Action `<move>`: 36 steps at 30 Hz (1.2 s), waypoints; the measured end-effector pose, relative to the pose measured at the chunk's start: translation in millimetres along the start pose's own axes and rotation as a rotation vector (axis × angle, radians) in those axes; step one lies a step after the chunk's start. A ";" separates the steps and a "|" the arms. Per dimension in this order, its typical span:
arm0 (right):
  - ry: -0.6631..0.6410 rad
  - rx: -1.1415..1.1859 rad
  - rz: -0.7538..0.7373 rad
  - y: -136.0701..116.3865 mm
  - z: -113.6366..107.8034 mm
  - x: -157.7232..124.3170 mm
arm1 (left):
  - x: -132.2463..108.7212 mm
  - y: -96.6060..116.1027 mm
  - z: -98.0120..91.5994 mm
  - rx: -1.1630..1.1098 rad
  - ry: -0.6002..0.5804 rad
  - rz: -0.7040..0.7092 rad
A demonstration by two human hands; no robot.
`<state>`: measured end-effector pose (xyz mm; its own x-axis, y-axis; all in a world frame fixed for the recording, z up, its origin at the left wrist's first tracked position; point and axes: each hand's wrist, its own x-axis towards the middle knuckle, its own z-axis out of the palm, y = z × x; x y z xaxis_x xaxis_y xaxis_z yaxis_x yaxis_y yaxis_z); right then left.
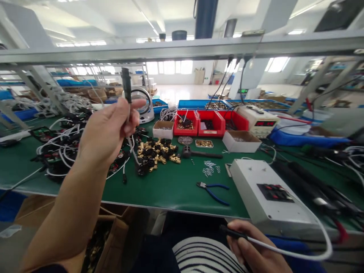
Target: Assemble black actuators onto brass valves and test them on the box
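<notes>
Left hand (106, 131) holds a connector (126, 81) above green tabletop (170, 187), windows (170, 67) beyond.

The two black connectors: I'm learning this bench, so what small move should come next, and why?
Perhaps lower the left hand, bringing its raised connector toward the lower connector in the right hand: the two are well apart, and the lower one's white cable appears to run to the white terminal box.

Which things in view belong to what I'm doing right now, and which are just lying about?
Apparently in use:
black connector, in your left hand
second connector, in your right hand
white box, where the second connector's white cable leads

Apparently just lying about:
blue-handled pliers
black mallet
small metal pieces
</notes>
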<state>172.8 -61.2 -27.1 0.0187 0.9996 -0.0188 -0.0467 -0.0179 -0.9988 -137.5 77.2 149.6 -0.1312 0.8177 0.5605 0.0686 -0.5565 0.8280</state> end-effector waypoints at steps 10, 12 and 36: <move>0.157 0.179 -0.196 -39.4 8.1 -4.1 | -159.1 -33.0 69.6 0.454 -0.487 0.096; 0.161 0.219 -0.196 -43.4 10.5 -4.2 | -167.9 -34.7 79.8 0.428 -0.481 0.136; 0.137 0.188 -0.198 -47.4 7.4 -2.7 | -172.0 -27.8 83.2 0.444 -0.589 0.148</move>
<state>167.5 -62.9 20.7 0.1796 0.9712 0.1563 -0.2123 0.1934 -0.9579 -34.6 -35.8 31.6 0.4527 0.7515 0.4800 0.4529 -0.6574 0.6022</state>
